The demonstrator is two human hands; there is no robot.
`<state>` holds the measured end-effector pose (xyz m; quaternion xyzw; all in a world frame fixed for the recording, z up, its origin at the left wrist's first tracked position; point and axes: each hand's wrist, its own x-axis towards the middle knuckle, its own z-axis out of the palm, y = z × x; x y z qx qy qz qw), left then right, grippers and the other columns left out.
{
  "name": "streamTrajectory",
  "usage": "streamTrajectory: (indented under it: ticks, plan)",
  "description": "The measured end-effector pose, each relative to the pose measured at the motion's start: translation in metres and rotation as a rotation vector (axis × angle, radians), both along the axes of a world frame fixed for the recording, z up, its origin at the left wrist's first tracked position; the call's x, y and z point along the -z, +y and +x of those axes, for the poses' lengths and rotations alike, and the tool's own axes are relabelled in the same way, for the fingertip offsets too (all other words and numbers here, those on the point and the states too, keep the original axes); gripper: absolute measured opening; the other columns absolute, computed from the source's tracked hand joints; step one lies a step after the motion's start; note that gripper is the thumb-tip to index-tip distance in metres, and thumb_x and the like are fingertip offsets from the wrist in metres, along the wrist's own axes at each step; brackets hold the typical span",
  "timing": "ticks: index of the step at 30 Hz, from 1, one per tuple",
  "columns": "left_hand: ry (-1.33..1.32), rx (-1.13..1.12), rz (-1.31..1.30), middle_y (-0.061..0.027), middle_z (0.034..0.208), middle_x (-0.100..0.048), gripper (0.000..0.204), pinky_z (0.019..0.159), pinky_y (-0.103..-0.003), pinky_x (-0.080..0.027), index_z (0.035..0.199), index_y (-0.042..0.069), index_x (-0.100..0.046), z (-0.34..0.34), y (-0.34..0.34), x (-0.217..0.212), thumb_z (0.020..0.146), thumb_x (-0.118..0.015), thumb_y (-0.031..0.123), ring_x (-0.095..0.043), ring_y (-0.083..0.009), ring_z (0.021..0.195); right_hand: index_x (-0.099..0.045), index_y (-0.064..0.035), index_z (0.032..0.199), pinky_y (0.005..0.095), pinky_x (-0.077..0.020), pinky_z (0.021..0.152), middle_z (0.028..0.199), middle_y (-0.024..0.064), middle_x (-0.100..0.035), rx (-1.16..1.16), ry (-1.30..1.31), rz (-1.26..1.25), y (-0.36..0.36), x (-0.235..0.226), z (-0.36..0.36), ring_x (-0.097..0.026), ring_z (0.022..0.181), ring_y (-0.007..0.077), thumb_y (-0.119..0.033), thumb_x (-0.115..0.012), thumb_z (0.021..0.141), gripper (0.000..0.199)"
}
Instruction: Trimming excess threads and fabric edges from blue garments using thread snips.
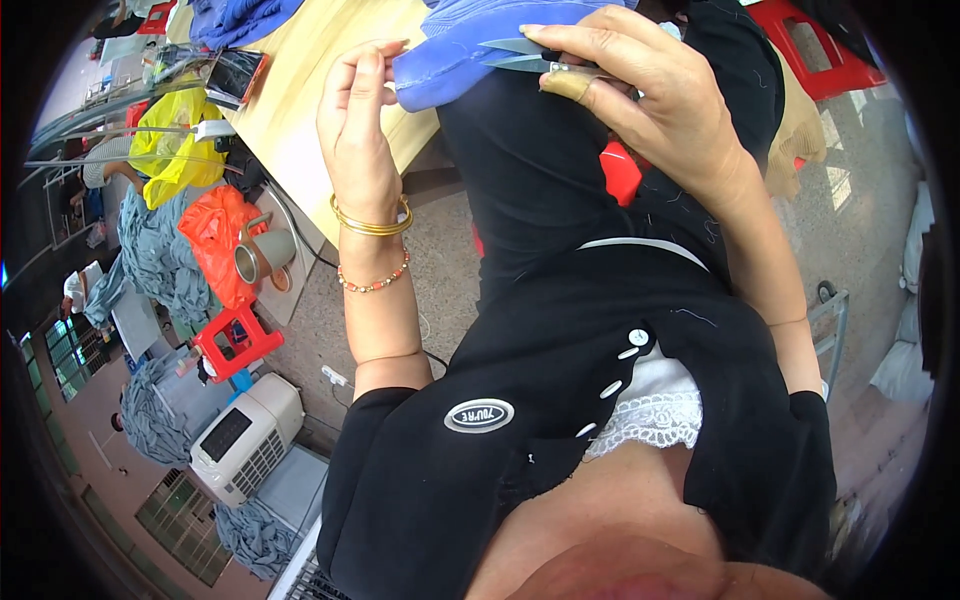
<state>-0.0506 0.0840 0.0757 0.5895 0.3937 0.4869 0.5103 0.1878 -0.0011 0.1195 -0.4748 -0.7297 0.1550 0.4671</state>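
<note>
A strip of blue knit cloth point(440, 72) lies over my dark-clad knee at the top of the head view, its narrow end pointing left. My right hand point(650, 95) grips small scissors point(515, 62), whose two blades stand apart over the cloth and point left. A tan wrap covers part of that hand's thumb. Beside the cloth's left end is my left hand point(362, 120), its fingers curled in and the thumb against them. Its fingertips reach the cloth's edge, but what they pinch, perhaps a thread or the edge, is too small to tell.
A pale wooden table point(300, 110) stands ahead, with more blue cloth point(235, 20) at its far side. On the left are a yellow bag point(178, 145), an orange bag point(215, 225), a mug point(265, 250), a red stool point(238, 340) and a white cooler unit point(245, 440). Another red stool point(820, 60) stands right.
</note>
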Motion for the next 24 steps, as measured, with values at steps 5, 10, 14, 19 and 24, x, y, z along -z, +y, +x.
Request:
streamTrajectory:
  ticks: [5, 10, 14, 19, 24]
  plan:
    - [-0.148, 0.048, -0.146, -0.0080, 0.108, -0.068, 0.029, 0.091, -0.029, -0.047, 0.115, -0.002, -0.064, -0.008, -0.007, 0.003, 0.106, -0.052, 0.023, -0.063, -0.0146, 0.102, -0.071, -0.0032, 0.111, 0.0305, -0.0524, 0.062, 0.087, 0.0103, -0.062, -0.071, -0.015, 0.355, 0.016, 0.003, -0.002, -0.064, 0.070, 0.0233, -0.013, -0.078, 0.084, 0.029]
    - [-0.165, 0.090, -0.104, -0.0011, 0.100, -0.065, 0.020, 0.077, -0.023, -0.045, 0.113, 0.000, -0.065, 0.002, -0.010, 0.001, 0.102, -0.061, 0.016, -0.057, -0.0071, 0.085, -0.071, -0.0045, 0.112, 0.0312, -0.0529, 0.062, 0.089, 0.0098, -0.061, 0.024, -0.263, -0.073, 0.015, -0.007, 0.002, -0.064, 0.070, 0.0232, -0.013, -0.078, 0.085, 0.030]
    - [-0.203, 0.095, -0.117, 0.0000, 0.097, -0.065, 0.020, 0.071, -0.020, -0.042, 0.114, 0.000, -0.065, 0.005, -0.009, 0.002, 0.100, -0.064, 0.014, -0.055, -0.0051, 0.080, -0.072, -0.0024, 0.111, 0.0307, -0.0517, 0.061, 0.088, 0.0104, -0.062, -0.259, 0.188, 0.637, 0.050, 0.037, 0.005, -0.063, 0.069, 0.0229, -0.013, -0.077, 0.086, 0.028]
    - [-0.226, 0.059, -0.157, 0.0013, 0.090, -0.064, 0.017, 0.073, -0.022, -0.042, 0.108, 0.001, -0.069, 0.002, -0.010, 0.006, 0.097, -0.067, 0.014, -0.052, -0.0064, 0.078, -0.073, 0.0001, 0.110, 0.0301, -0.0504, 0.063, 0.088, 0.0108, -0.063, -0.119, -0.145, -0.160, 0.018, -0.028, 0.003, -0.063, 0.071, 0.0216, -0.012, -0.076, 0.087, 0.027]
    - [-0.242, 0.072, -0.161, 0.0017, 0.090, -0.064, 0.017, 0.073, -0.022, -0.042, 0.108, 0.001, -0.069, 0.003, -0.009, 0.005, 0.097, -0.067, 0.014, -0.052, -0.0063, 0.078, -0.074, 0.0018, 0.108, 0.0306, -0.0487, 0.062, 0.084, 0.0110, -0.063, -0.143, -0.132, -0.214, 0.022, -0.029, 0.005, -0.061, 0.071, 0.0219, -0.010, -0.076, 0.086, 0.025]
